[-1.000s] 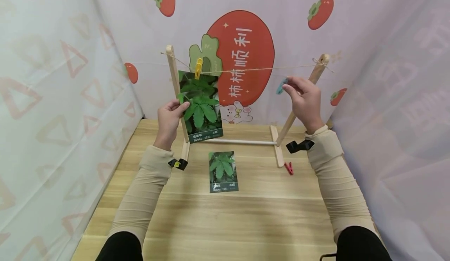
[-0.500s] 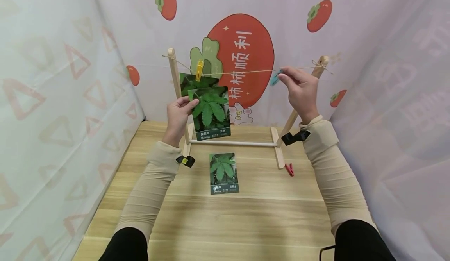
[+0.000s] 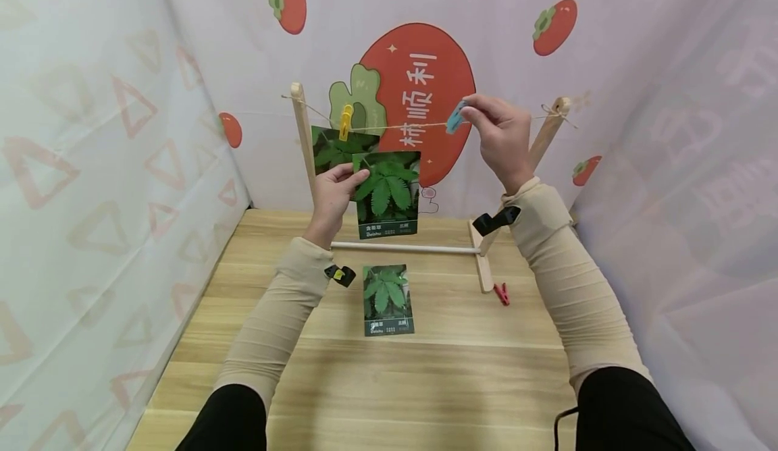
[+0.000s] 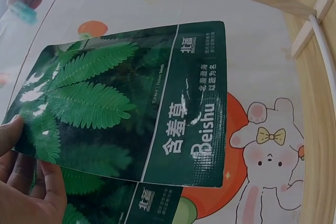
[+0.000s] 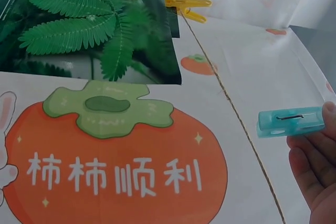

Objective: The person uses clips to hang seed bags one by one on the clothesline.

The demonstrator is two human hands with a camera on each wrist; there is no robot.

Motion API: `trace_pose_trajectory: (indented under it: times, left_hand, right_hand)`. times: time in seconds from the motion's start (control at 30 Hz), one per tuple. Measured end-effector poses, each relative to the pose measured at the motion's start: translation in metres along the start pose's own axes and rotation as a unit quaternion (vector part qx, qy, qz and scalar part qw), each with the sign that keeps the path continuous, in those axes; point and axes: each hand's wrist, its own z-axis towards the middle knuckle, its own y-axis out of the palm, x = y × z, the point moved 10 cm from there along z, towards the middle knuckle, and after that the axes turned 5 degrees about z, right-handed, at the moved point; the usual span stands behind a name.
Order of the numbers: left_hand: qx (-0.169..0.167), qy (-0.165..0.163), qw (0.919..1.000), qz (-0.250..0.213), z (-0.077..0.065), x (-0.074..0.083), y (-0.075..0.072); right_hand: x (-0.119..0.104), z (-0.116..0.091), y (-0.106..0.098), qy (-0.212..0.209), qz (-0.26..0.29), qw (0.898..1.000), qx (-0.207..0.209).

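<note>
My left hand (image 3: 333, 200) pinches a green seed packet (image 3: 389, 198) by its left edge, its leaf picture facing me. The packet is held below the string (image 3: 419, 125). Between the thumb and fingers of my right hand (image 3: 503, 137) is a light-blue clothespin (image 3: 457, 117), near the string; the right wrist view shows the clothespin (image 5: 291, 121) apart from the string. A second seed packet (image 3: 331, 146) hangs from the string under a yellow clothespin (image 3: 346, 123), partly covered by the held packet and my left hand. A third packet (image 3: 387, 300) lies on the table.
The string is tied between two wooden posts, the left post (image 3: 302, 123) and the right post (image 3: 547, 130). A white rod (image 3: 407, 247) joins them low down. A red clothespin (image 3: 502, 294) lies by the right foot (image 3: 483, 272). A printed cloth (image 3: 498, 52) stands behind.
My left hand has brought its packet rightward, away from the hanging one, which now shows behind it. My right hand has moved left and up with the blue clothespin, closer to the string.
</note>
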Motion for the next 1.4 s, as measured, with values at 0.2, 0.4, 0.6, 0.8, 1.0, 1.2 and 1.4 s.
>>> trace_pose_trajectory:
  times: [0.2, 0.4, 0.6, 0.8, 1.0, 1.2, 1.4]
  left_hand:
    - [-0.012, -0.006, 0.9999, 0.011, 0.002, -0.001, 0.015]
    - [-0.015, -0.003, 0.9998, 0.010, 0.004, 0.002, 0.028]
    - [-0.017, 0.009, 0.9998, 0.002, 0.008, 0.010, 0.039]
    - [-0.022, 0.005, 0.9997, -0.007, 0.011, 0.014, 0.050]
    - [-0.019, -0.002, 0.9998, 0.000, 0.013, 0.014, 0.056]
    - [-0.014, -0.003, 0.9999, -0.001, 0.013, 0.013, 0.058]
    - [-0.010, -0.005, 0.9999, -0.005, 0.016, 0.013, 0.058]
  right_hand:
    - [-0.005, 0.013, 0.019, -0.029, -0.011, 0.999, -0.021]
    - [-0.004, 0.019, 0.033, -0.022, -0.009, 0.999, -0.035]
    - [0.001, 0.019, 0.045, 0.002, -0.015, 0.999, -0.050]
    - [0.003, 0.018, 0.052, 0.005, -0.030, 0.998, -0.055]
    - [0.009, 0.016, 0.060, 0.018, -0.056, 0.996, -0.074]
    - [0.018, 0.012, 0.064, 0.036, -0.092, 0.990, -0.100]
    - [0.023, 0.009, 0.071, 0.060, -0.128, 0.979, -0.147]
